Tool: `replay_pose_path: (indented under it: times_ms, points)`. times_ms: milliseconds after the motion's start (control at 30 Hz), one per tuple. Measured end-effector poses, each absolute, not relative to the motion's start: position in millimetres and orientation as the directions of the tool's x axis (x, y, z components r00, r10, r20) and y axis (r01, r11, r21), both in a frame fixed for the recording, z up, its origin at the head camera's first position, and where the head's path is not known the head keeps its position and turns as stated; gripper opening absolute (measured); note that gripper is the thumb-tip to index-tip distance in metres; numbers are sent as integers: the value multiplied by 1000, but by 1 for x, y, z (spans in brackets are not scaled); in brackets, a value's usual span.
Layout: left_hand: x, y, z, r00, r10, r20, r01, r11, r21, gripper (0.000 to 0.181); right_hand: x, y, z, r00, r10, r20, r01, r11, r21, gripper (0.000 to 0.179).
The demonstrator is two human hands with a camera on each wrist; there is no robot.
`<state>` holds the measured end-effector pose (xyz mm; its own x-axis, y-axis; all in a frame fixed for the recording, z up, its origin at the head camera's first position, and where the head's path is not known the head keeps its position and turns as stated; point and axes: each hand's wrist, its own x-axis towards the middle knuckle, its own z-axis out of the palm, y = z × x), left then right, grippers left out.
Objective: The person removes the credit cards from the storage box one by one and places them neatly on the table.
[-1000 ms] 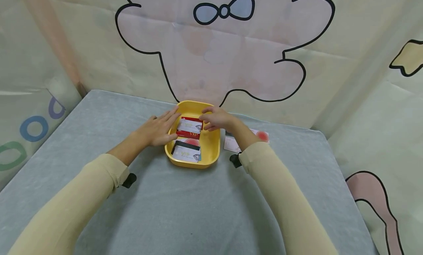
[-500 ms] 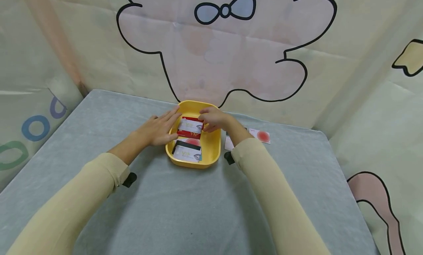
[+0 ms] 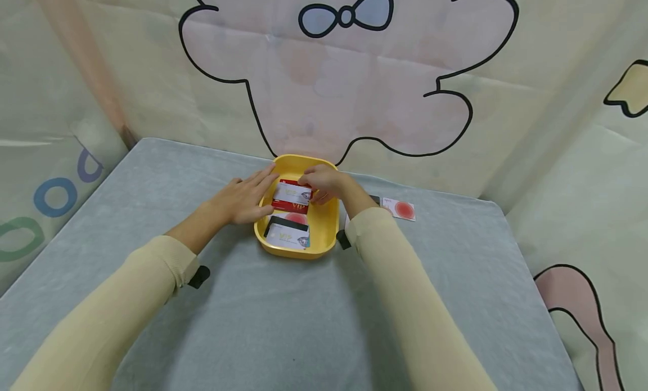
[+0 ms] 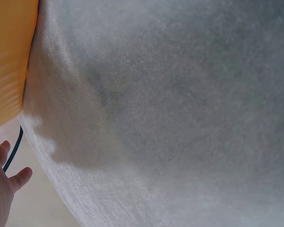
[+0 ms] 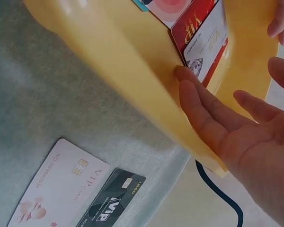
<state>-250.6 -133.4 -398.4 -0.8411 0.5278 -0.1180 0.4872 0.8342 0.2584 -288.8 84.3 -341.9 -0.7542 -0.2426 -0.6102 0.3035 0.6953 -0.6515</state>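
A yellow tray (image 3: pixel 324 233) holds several plastic cards in two overlapping groups. My left hand (image 3: pixel 245 198) rests at its left rim with the fingers straight and spread. In the far group, a white VIP card (image 3: pixel 292 194) lies over a red VIP card (image 3: pixel 289 207). My right hand (image 3: pixel 328 183) reaches in over the right rim. In the right wrist view its fingertips (image 5: pixel 183 73) are right at the edge of these two cards, the thumb apart and nothing pinched. Nearer, another white VIP card (image 3: pixel 287 236) overlaps a dark-striped card and one with a red circle.
Right of the tray, several cards lie on the grey cloth-covered table (image 3: pixel 283 323): one with a red circle (image 3: pixel 405 209), a pale VIP card (image 5: pixel 61 184) and a dark one (image 5: pixel 111 201). A printed curtain (image 3: pixel 344 98) hangs behind the tray.
My right hand has moved slightly left, bringing its fingers up to the right edge of the far cards. The right forearm swung left too. My left hand has stayed in place.
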Motion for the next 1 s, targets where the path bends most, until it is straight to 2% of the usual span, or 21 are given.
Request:
replay_pose_path:
  times_ms: [600,1000]
  points:
    - [-251,-133,-399,-837,536,-113,497,829,254,82,-283,76,-343,-784,-243,-571,263,703,-661,43]
    - [-252,-134,-400,-834,543,-102,503,823,266,82,-284,75,-346,-791,-201,-577,332,651,-683,41]
